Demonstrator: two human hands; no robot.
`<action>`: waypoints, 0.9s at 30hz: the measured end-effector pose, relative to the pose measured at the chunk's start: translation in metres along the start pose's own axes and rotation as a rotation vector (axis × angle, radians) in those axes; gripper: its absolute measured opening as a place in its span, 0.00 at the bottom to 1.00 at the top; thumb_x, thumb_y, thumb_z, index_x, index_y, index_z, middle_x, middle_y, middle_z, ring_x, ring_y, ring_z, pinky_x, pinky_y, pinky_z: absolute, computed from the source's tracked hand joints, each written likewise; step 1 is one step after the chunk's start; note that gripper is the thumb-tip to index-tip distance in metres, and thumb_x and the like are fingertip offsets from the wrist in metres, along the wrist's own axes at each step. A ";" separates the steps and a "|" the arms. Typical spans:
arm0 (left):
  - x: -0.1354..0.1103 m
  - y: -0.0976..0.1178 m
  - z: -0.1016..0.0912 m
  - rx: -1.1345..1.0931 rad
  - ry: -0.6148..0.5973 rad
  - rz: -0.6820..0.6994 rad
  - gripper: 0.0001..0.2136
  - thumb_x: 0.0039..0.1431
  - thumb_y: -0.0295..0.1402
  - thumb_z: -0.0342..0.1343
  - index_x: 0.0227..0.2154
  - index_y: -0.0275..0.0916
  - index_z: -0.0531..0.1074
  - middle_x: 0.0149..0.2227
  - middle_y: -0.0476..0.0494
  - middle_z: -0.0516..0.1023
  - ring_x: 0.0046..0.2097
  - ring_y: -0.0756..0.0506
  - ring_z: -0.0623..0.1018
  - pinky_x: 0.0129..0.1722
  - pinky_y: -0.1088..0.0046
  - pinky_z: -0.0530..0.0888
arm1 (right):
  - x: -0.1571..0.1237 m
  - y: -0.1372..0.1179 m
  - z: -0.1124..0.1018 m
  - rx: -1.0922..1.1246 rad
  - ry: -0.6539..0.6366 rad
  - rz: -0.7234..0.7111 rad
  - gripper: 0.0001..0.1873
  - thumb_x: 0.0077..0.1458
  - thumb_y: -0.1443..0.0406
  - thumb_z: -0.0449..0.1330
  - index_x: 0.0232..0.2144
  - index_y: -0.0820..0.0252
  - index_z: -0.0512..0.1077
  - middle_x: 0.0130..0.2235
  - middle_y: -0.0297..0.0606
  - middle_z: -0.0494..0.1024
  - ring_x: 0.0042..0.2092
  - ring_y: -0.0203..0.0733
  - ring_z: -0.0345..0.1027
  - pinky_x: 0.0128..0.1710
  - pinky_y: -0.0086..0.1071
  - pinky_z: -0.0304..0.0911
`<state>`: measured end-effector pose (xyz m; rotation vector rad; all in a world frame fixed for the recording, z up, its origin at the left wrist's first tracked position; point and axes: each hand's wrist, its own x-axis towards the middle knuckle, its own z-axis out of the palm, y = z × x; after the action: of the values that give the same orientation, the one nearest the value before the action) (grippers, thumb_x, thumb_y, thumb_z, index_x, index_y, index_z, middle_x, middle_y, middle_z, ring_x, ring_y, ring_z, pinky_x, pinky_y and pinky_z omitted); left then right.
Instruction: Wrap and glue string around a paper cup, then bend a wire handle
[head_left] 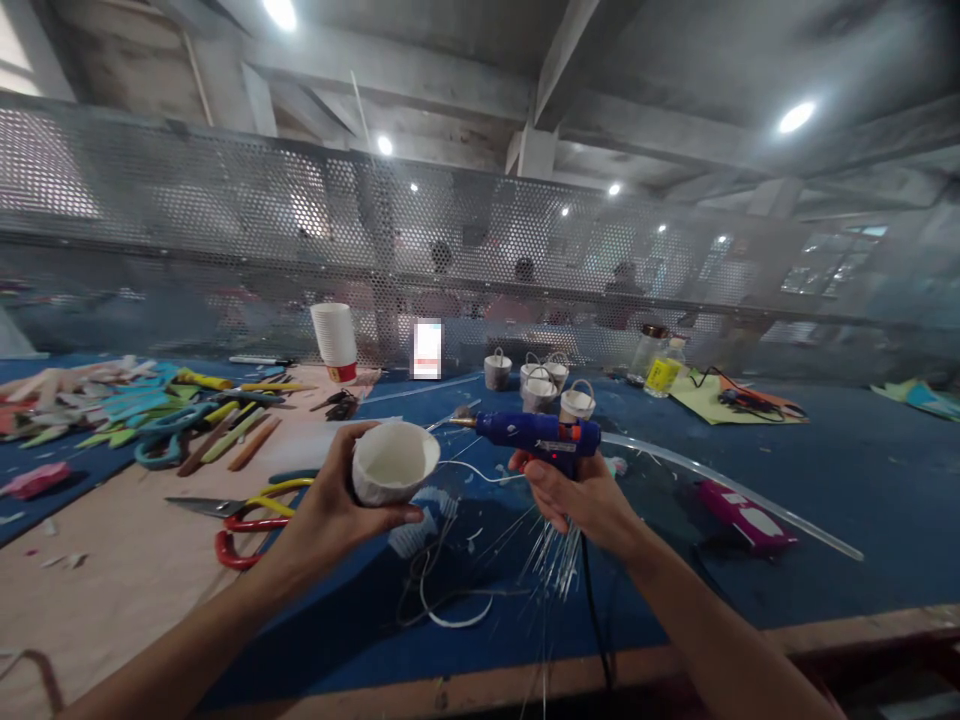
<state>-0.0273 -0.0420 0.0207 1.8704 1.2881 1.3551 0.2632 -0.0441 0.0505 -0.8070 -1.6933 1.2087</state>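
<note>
My left hand is closed around a small white paper cup, held tilted with its open mouth up and toward me. My right hand grips a blue hot glue gun by its handle. The gun's metal nozzle points left, a short way from the cup's rim and not touching it. Thin glue strands hang below my right hand. The gun's black cord runs down to the table's front edge.
Scissors with red and yellow handles lie left of my hand. Several small handled cups stand behind, with a stack of paper cups, glue bottles, coloured craft scraps, a pink tool and a perforated metal screen.
</note>
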 end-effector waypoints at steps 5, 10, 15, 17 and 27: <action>0.002 0.006 0.002 -0.076 -0.009 -0.085 0.35 0.43 0.41 0.71 0.53 0.43 0.61 0.44 0.41 0.77 0.44 0.38 0.79 0.45 0.61 0.77 | -0.001 -0.005 0.002 0.000 0.075 -0.048 0.16 0.59 0.53 0.63 0.39 0.61 0.74 0.16 0.23 0.62 0.17 0.30 0.54 0.21 0.29 0.54; 0.000 0.010 0.001 -0.089 -0.018 -0.140 0.29 0.49 0.44 0.67 0.53 0.42 0.65 0.47 0.40 0.78 0.48 0.38 0.78 0.49 0.63 0.76 | 0.000 -0.004 -0.001 0.056 0.207 -0.168 0.15 0.62 0.53 0.60 0.38 0.59 0.73 0.16 0.22 0.59 0.17 0.30 0.53 0.20 0.29 0.52; -0.004 0.013 0.001 -0.139 -0.015 -0.151 0.26 0.51 0.46 0.66 0.52 0.43 0.70 0.48 0.40 0.79 0.50 0.37 0.78 0.48 0.65 0.76 | 0.002 0.003 0.001 -0.040 0.282 -0.132 0.18 0.60 0.51 0.62 0.38 0.60 0.74 0.16 0.24 0.60 0.17 0.31 0.54 0.20 0.29 0.54; -0.004 0.013 -0.001 -0.133 -0.063 -0.159 0.27 0.50 0.45 0.67 0.52 0.43 0.69 0.48 0.40 0.80 0.50 0.37 0.78 0.48 0.65 0.76 | 0.001 0.008 0.004 -0.122 0.260 -0.065 0.18 0.58 0.50 0.64 0.37 0.60 0.75 0.17 0.25 0.63 0.18 0.31 0.55 0.20 0.29 0.56; 0.002 -0.005 -0.004 -0.181 -0.160 -0.173 0.35 0.43 0.48 0.68 0.54 0.41 0.70 0.46 0.40 0.81 0.45 0.36 0.79 0.41 0.65 0.77 | -0.001 0.025 0.004 -0.271 0.161 -0.073 0.16 0.57 0.53 0.66 0.39 0.58 0.75 0.24 0.31 0.71 0.22 0.32 0.60 0.21 0.27 0.58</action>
<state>-0.0332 -0.0384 0.0195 1.6674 1.1755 1.1661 0.2606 -0.0383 0.0261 -0.9695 -1.7579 0.8511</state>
